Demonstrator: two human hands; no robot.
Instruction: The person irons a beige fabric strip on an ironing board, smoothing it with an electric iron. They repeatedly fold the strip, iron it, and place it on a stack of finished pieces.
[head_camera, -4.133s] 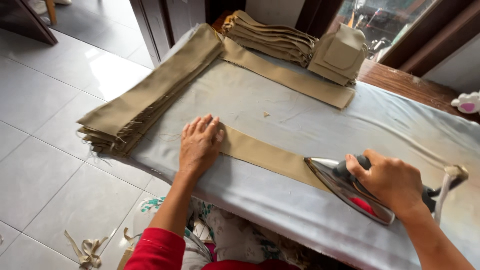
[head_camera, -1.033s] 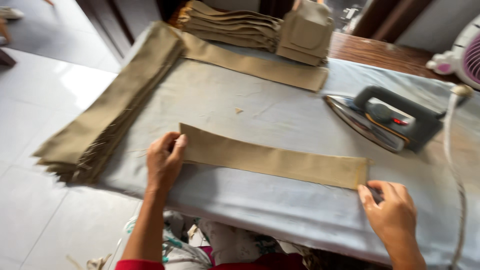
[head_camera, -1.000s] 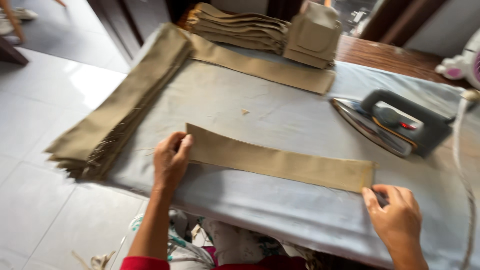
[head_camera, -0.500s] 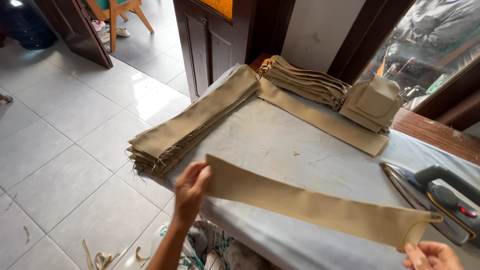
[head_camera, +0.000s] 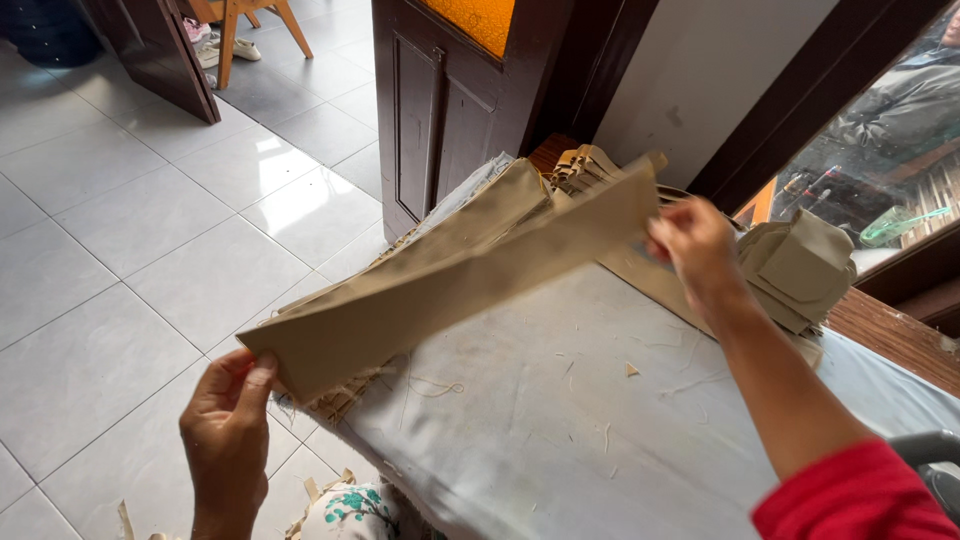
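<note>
Khaki fabric strip (head_camera: 450, 285) taut btwn 2 hands, left hand (head_camera: 228, 420) to right hand (head_camera: 695, 245)

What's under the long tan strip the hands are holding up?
Under the strip lies a stack of tan strips at the edge of the grey ironing cloth. The strip hides most of the stack's middle.

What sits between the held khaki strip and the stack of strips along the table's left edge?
Nothing visible. Left hand and right hand hold the khaki strip in the air directly above the stack of strips.
</note>
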